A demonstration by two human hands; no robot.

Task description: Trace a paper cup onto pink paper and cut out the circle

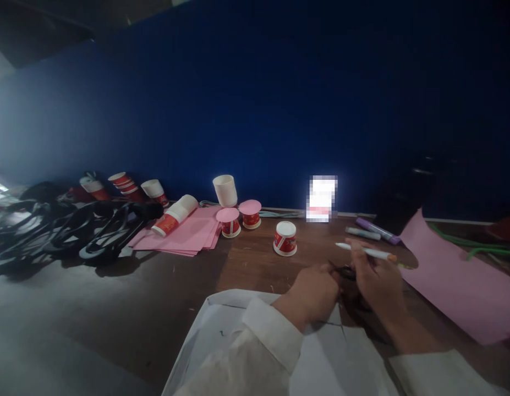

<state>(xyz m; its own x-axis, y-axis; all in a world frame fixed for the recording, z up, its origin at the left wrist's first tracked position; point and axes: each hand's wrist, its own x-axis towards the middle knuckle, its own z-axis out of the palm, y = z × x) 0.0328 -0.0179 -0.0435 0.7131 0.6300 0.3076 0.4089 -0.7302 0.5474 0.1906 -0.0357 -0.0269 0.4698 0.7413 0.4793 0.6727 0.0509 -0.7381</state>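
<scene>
My right hand grips a slim white marker with an orange end, held nearly level above the brown table. My left hand is closed beside it, knuckles up over the edge of white sheets; what its fingers hold, if anything, is hidden. Dark scissors show between the two hands, and I cannot tell which hand touches them. Just beyond my hands stands an upturned red and white paper cup. To its left are two red cup pieces topped with a pink disc and another pink disc.
A bright phone-like screen leans against the blue partition. Purple marker and pink sheet lie right. Left are pink sheets, a fallen cup stack, a white cup and black sandals.
</scene>
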